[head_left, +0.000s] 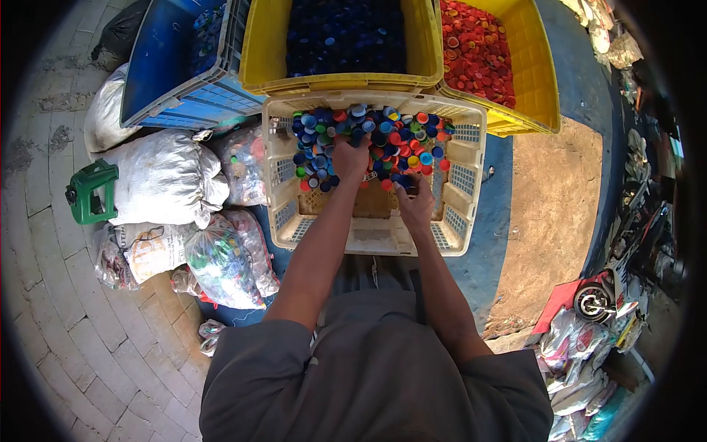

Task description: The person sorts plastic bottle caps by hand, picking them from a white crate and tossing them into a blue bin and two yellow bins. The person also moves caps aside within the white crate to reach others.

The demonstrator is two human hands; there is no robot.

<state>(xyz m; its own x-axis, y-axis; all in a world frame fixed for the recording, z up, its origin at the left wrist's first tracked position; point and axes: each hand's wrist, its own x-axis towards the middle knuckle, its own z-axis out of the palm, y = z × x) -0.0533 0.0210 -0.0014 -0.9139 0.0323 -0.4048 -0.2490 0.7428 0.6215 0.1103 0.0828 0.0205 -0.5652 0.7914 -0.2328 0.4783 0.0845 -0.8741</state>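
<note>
Inside the pale crate [368,241], a heap of mixed bottle caps [403,149] lies against the far edge, leaving bare floor along the near edge. The left hand [350,158] reaches into the heap's middle, fingers curled; whether it grips a cap cannot be told. Nearer the right edge, the right hand [416,205] bends its fingers at dark blue caps, its grip equally unclear. A yellow bin [265,44] stands just beyond the far edge.
</note>
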